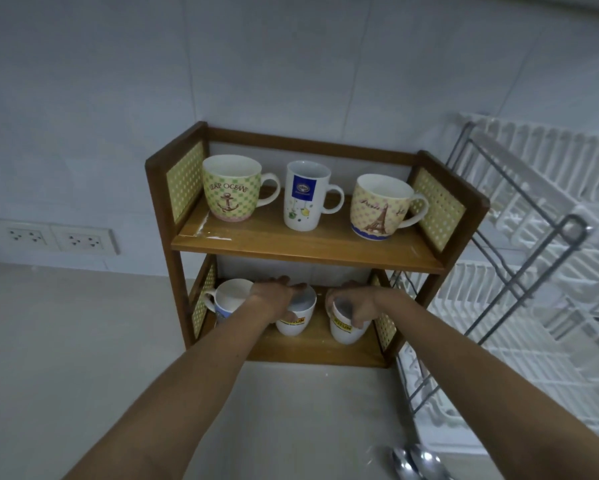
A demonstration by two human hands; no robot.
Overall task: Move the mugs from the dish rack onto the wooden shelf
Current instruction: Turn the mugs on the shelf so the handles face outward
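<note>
A two-level wooden shelf [305,245] stands on the counter against the tiled wall. Its top board carries an anchor-print mug [232,188], a tall white mug with a blue label [305,195] and an Eiffel-tower mug [377,207]. On the bottom board stand a white mug with a blue print [227,299] at the left, a white mug with a yellow label [296,322] in the middle and another [343,332] at the right. My left hand [274,296] rests on the middle mug's rim. My right hand [355,306] grips the right mug's rim.
The white dish rack [519,271] with its grey metal frame stands right of the shelf, no mugs visible in it. Two spoons [417,462] lie on the counter at the bottom right. Wall sockets [57,237] sit to the left.
</note>
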